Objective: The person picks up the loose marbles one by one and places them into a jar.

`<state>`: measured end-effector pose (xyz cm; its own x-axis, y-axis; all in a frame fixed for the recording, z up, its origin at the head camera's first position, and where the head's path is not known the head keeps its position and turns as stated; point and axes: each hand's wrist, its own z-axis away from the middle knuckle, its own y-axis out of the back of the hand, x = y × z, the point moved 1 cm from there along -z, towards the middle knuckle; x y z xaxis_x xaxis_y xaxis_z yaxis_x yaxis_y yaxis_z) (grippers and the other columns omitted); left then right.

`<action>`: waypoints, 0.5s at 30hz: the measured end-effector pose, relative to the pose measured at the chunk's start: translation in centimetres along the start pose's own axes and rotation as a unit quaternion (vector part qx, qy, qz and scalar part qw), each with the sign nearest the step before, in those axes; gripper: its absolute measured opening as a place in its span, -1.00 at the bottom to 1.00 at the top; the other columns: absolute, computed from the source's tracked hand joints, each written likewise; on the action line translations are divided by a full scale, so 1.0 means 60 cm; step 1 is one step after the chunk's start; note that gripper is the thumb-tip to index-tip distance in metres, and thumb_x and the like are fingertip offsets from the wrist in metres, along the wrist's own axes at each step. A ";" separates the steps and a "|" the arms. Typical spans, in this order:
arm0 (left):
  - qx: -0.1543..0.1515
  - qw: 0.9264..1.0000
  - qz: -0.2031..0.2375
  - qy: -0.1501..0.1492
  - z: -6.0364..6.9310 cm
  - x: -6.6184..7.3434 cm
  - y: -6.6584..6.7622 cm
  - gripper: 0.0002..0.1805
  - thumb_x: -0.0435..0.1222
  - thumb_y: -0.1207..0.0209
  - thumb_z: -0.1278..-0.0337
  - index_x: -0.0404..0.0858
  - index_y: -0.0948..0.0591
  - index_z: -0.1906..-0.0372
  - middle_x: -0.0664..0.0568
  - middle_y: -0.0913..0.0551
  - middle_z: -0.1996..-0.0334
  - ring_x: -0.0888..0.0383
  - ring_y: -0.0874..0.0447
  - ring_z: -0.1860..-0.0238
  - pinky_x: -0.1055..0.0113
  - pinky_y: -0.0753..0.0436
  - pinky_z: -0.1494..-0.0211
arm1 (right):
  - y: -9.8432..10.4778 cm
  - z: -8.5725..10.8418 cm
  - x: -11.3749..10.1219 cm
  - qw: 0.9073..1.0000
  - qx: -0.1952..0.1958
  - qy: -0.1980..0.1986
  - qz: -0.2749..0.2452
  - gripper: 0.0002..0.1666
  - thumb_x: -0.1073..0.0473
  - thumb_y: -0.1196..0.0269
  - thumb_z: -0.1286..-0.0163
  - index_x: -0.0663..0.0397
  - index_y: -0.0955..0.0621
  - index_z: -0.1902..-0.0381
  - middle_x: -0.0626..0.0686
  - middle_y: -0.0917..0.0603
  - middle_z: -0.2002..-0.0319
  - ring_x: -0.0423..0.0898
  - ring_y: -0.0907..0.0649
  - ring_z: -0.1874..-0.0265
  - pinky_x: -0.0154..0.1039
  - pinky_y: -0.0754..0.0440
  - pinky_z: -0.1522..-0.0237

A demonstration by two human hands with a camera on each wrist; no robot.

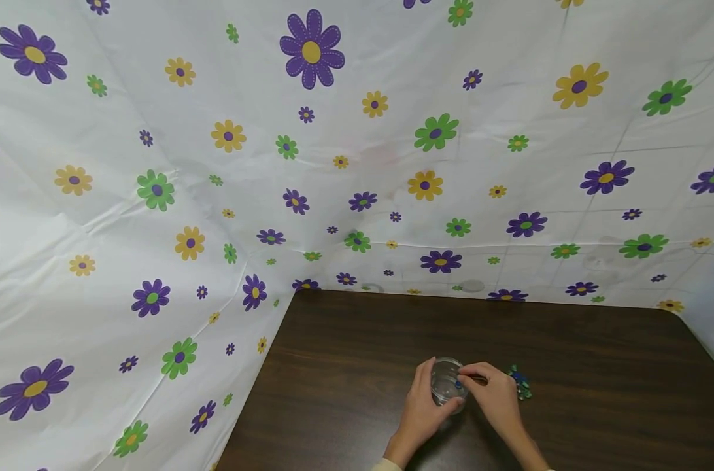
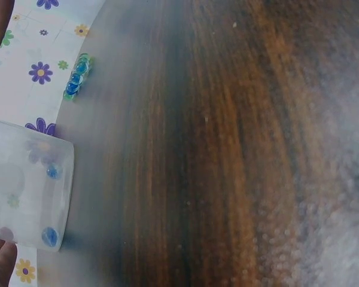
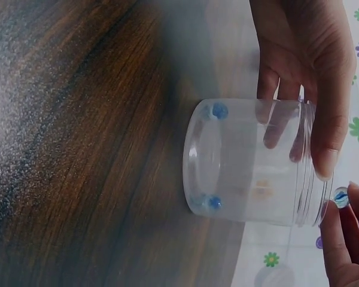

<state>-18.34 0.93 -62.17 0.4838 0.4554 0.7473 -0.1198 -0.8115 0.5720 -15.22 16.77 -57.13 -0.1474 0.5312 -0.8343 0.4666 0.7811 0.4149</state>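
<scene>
Head view: clear jar on dark wood-grain desk; flowered sheet behind and to the left. Left hand: fingers and thumb curled round the jar's sides. Right hand: thumb and finger clamped on a small blue marble at the jar's mouth. Marble cluster, blue and green, lies on desk beyond the right hand.

Left wrist view: two blue marbles low inside the jar, near its base. Cluster lies well apart from jar.

Right wrist view: jar upright, left fingers on its wall and rim. Pinched marble, clear with blue streak, just above rim; contact with rim cannot be told.
</scene>
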 end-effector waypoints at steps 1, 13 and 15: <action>-0.002 1.000 0.001 0.003 0.000 0.000 0.000 -0.07 -0.03 -0.47 -0.15 -0.22 -0.29 -0.53 -0.03 -0.44 -0.37 -0.10 -0.61 -0.22 0.12 -0.65 -0.14 | 0.000 0.000 -0.001 1.000 0.001 0.002 0.001 -0.81 0.47 -0.53 -0.10 0.13 -0.80 0.38 -0.01 -0.79 0.35 -0.35 -0.71 0.37 -0.58 -0.59 0.32; -0.001 1.000 -0.005 -0.004 -0.002 0.000 -0.001 -0.07 -0.03 -0.47 -0.14 -0.31 -0.31 -0.50 -0.06 -0.45 -0.36 -0.10 -0.61 -0.22 0.11 -0.65 -0.13 | 0.003 0.001 -0.007 1.000 0.003 0.014 0.009 -0.80 0.46 -0.54 -0.10 0.08 -0.80 0.39 -0.03 -0.79 0.36 -0.32 -0.72 0.39 -0.61 -0.56 0.35; 0.000 1.000 -0.007 -0.006 -0.002 0.000 -0.001 -0.08 -0.04 -0.47 -0.14 -0.31 -0.32 -0.50 -0.06 -0.46 -0.36 -0.09 -0.61 -0.22 0.12 -0.65 -0.14 | 0.002 0.001 -0.006 1.000 0.006 0.016 0.010 -0.78 0.48 -0.54 -0.09 0.08 -0.80 0.40 -0.03 -0.79 0.37 -0.32 -0.71 0.39 -0.60 -0.56 0.34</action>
<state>-18.42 1.03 -62.18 0.4953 0.4626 0.7353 -0.1121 -0.8053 0.5822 -15.06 16.68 -56.79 -0.1656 0.5567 -0.8140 0.4795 0.7667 0.4269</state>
